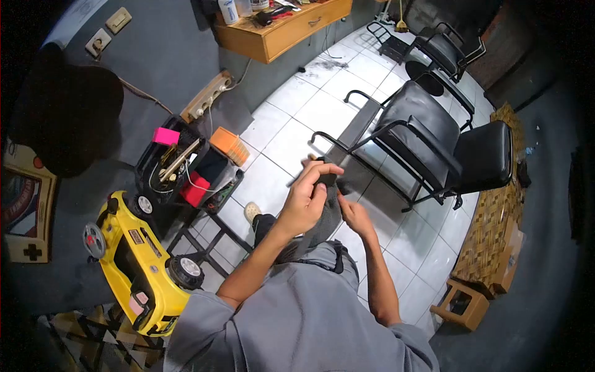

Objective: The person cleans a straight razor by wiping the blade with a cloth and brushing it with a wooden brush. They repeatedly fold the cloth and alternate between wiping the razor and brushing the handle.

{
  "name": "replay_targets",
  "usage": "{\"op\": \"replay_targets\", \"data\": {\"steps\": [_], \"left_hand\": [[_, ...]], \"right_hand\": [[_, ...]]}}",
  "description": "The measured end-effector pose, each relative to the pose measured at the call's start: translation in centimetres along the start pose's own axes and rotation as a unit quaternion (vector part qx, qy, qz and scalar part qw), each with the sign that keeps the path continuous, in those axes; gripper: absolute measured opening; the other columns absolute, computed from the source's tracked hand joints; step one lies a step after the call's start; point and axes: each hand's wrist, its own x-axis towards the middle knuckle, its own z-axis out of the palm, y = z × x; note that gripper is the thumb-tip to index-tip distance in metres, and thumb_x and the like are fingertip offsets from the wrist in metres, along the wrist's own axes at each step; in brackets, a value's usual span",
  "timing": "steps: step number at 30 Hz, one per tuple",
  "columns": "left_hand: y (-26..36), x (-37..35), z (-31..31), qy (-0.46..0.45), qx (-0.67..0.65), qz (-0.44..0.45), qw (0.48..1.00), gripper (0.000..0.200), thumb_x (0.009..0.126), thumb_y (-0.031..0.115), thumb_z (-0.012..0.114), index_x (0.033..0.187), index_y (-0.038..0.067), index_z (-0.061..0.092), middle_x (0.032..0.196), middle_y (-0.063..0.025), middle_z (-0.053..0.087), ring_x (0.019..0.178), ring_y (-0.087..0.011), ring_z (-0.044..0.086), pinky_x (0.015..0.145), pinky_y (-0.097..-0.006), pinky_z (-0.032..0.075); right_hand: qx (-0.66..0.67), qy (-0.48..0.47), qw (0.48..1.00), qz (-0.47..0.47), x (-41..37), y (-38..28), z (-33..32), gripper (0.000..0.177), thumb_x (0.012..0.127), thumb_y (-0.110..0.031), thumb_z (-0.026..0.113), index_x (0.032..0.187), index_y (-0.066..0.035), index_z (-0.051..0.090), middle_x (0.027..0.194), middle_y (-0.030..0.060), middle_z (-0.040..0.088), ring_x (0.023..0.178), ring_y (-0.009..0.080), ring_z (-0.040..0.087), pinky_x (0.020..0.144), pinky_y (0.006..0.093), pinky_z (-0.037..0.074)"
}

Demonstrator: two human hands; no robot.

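A dark grey, cloth-like strip (pixel 330 214) hangs in front of my body, its lower part against my lap. My left hand (pixel 302 201) is closed around its upper end, where a black part shows beneath the fingers. My right hand (pixel 356 218) is lower, on the other side, fingers curled in at the strip's edge. What lies between those right fingertips is too small to make out. Under my forearms are my grey shirt (pixel 297 304) and a black waist strap or bag (pixel 339 257).
Black padded chairs (pixel 421 118) stand ahead on white tiles. To the left are a black tool caddy (pixel 149 162) with an orange box (pixel 229 146), and a yellow toy car (pixel 133 260). A wooden drawer shelf (pixel 291 34) juts from the wall; a wooden stool (pixel 462 304) sits right.
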Motion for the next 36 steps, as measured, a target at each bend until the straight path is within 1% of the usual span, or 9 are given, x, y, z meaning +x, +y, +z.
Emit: {"op": "replay_targets", "data": {"steps": [7, 11, 15, 19, 23, 26, 28, 33, 36], "left_hand": [[-0.6, -2.3, 0.4, -0.081, 0.011, -0.029, 0.996, 0.040, 0.085, -0.008, 0.039, 0.122, -0.002, 0.052, 0.109, -0.0090, 0.049, 0.101, -0.0150, 0.052, 0.090, -0.0246, 0.039], [-1.1, -2.8, 0.9, -0.009, -0.010, -0.143, 0.990, 0.048, 0.086, -0.009, 0.038, 0.132, -0.001, 0.044, 0.112, -0.0097, 0.044, 0.090, -0.0133, 0.052, 0.079, -0.0226, 0.044], [-4.1, -3.8, 1.6, 0.027, 0.005, -0.093, 0.995, 0.055, 0.083, -0.011, 0.041, 0.137, 0.001, 0.040, 0.112, -0.0135, 0.044, 0.080, -0.0153, 0.055, 0.067, -0.0251, 0.049], [-4.4, -4.2, 0.0, 0.027, 0.122, -0.072, 0.989, 0.050, 0.080, -0.009, 0.049, 0.129, 0.002, 0.048, 0.110, -0.0133, 0.049, 0.088, -0.0201, 0.058, 0.074, -0.0306, 0.048], [-5.4, -4.7, -3.2, 0.046, 0.351, -0.025, 0.935, 0.031, 0.069, 0.001, 0.067, 0.100, 0.007, 0.066, 0.095, -0.0105, 0.062, 0.089, -0.0277, 0.058, 0.083, -0.0364, 0.044], [-11.1, -7.0, -6.5, -0.009, 0.324, -0.152, 0.934, 0.012, 0.066, 0.005, 0.070, 0.076, 0.009, 0.065, 0.088, -0.0120, 0.063, 0.078, -0.0297, 0.060, 0.072, -0.0408, 0.045], [-12.5, -7.7, -8.2, -0.013, 0.413, -0.138, 0.900, 0.010, 0.068, 0.007, 0.071, 0.075, 0.009, 0.065, 0.083, -0.0115, 0.063, 0.076, -0.0298, 0.061, 0.072, -0.0415, 0.045], [-12.8, -4.1, -12.5, -0.030, 0.386, -0.138, 0.912, 0.009, 0.079, 0.008, 0.062, 0.084, 0.004, 0.056, 0.081, -0.0183, 0.061, 0.076, -0.0385, 0.059, 0.068, -0.0474, 0.046], [-9.2, 0.1, -13.4, 0.151, 0.310, -0.016, 0.938, 0.014, 0.079, -0.002, 0.059, 0.091, 0.003, 0.057, 0.082, -0.0168, 0.062, 0.079, -0.0366, 0.061, 0.070, -0.0427, 0.048]], "right_hand": [[-0.051, 0.130, 0.988, 0.071, -0.5, 4.7, 1.6, 0.062, 0.093, -0.056, 0.039, 0.089, 0.000, 0.066, 0.073, 0.0223, 0.063, 0.075, 0.0376, 0.063, 0.066, 0.0431, 0.046], [0.288, 0.030, 0.957, 0.007, -2.8, 0.4, 0.0, 0.045, 0.093, -0.043, 0.050, 0.097, 0.000, 0.060, 0.078, 0.0072, 0.061, 0.071, 0.0207, 0.059, 0.065, 0.0338, 0.047], [0.334, 0.009, 0.931, -0.147, -7.3, -10.1, -1.1, 0.036, 0.083, -0.012, 0.065, 0.114, 0.003, 0.053, 0.092, 0.0003, 0.057, 0.082, 0.0109, 0.054, 0.077, 0.0239, 0.045], [0.195, 0.055, 0.978, -0.054, -4.9, -7.3, -0.1, 0.019, 0.079, 0.003, 0.056, 0.096, -0.002, 0.051, 0.076, -0.0040, 0.046, 0.068, 0.0045, 0.043, 0.060, 0.0213, 0.039], [0.091, 0.046, 0.991, -0.093, -4.6, -7.7, -1.4, 0.017, 0.073, 0.005, 0.048, 0.088, 0.003, 0.056, 0.065, 0.0014, 0.046, 0.061, 0.0069, 0.042, 0.055, 0.0231, 0.037], [0.039, 0.050, 0.990, -0.124, -3.6, -8.9, -1.6, 0.022, 0.070, 0.006, 0.049, 0.090, 0.002, 0.057, 0.065, 0.0147, 0.051, 0.056, 0.0221, 0.048, 0.057, 0.0312, 0.042], [-0.020, 0.075, 0.985, -0.155, -2.3, -9.6, -1.9, 0.022, 0.068, 0.006, 0.052, 0.089, 0.000, 0.056, 0.073, 0.0242, 0.053, 0.063, 0.0399, 0.052, 0.060, 0.0385, 0.044], [-0.168, 0.147, 0.952, -0.209, 1.4, -9.1, -2.0, 0.011, 0.076, 0.005, 0.054, 0.085, 0.000, 0.053, 0.075, 0.0234, 0.053, 0.073, 0.0443, 0.054, 0.060, 0.0413, 0.044], [-0.135, 0.249, 0.925, -0.254, 2.4, -12.0, -2.4, 0.022, 0.077, 0.002, 0.060, 0.099, -0.001, 0.058, 0.087, 0.0221, 0.060, 0.080, 0.0410, 0.060, 0.068, 0.0393, 0.049]]}}
